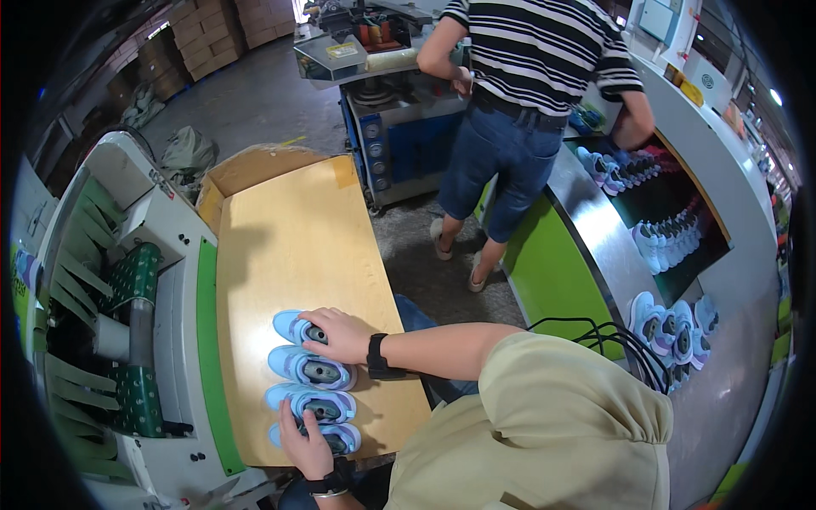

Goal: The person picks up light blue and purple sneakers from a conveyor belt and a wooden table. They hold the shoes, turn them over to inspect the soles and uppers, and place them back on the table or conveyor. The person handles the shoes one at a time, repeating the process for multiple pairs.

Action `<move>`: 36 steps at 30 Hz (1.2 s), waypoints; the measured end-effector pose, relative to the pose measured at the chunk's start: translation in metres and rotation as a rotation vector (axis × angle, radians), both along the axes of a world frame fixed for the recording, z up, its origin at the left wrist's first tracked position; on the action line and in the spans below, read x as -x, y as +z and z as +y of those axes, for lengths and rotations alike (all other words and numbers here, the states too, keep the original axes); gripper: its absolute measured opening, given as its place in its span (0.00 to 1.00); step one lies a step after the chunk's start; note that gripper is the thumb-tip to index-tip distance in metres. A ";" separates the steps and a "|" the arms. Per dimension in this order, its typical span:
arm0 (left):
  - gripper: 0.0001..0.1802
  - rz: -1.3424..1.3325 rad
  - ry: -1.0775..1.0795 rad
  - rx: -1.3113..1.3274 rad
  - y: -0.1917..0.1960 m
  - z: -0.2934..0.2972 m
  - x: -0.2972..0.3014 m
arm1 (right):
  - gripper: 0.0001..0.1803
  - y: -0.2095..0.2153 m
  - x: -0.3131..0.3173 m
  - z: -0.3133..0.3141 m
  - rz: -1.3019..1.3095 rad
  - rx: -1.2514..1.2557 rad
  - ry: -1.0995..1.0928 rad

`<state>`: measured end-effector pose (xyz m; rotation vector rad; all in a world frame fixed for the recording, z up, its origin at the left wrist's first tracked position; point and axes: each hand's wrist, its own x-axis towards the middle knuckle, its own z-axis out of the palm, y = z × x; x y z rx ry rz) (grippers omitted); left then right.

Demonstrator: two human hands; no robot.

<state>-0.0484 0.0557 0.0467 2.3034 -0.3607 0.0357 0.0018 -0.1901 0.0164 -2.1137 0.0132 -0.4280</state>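
Observation:
Several light blue and lilac sneakers (293,367) lie side by side in a row on a wooden tabletop (293,229), toes to the left. My right hand (342,334) grips the farthest sneaker (291,325), its fingers over the collar and the thumb at the near side. At the near end, my left hand (306,446) has its fingers around the nearest sneaker (342,439), with fingertips reaching against the neighbouring sneaker (285,394). That hand partly hides both. Dark insoles show inside the openings.
Left of the tabletop stands a white machine (183,255) with green rollers and strips. A co-worker (544,68) in a striped shirt reaches toward a conveyor (586,229) carrying rows of sneakers. More sneakers (667,327) and black cables (625,336) are at the right.

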 end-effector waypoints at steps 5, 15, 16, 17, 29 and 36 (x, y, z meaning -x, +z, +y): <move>0.25 -0.025 0.010 -0.004 -0.001 0.003 0.000 | 0.31 -0.001 -0.002 0.001 0.010 -0.001 0.011; 0.24 -0.046 -0.006 -0.055 0.005 0.003 -0.001 | 0.31 -0.006 -0.006 -0.001 0.010 0.026 0.021; 0.24 -0.068 -0.006 -0.067 0.008 0.003 -0.001 | 0.32 -0.005 -0.006 0.001 0.015 0.031 0.025; 0.25 -0.061 -0.008 -0.059 0.008 0.003 -0.002 | 0.32 -0.004 -0.005 0.001 0.020 0.036 0.028; 0.28 -0.091 0.025 -0.101 0.013 0.005 -0.001 | 0.31 -0.005 -0.009 0.000 -0.008 0.033 0.045; 0.30 -0.044 0.045 -0.084 0.013 0.010 0.000 | 0.27 0.041 -0.054 -0.027 0.482 0.120 0.271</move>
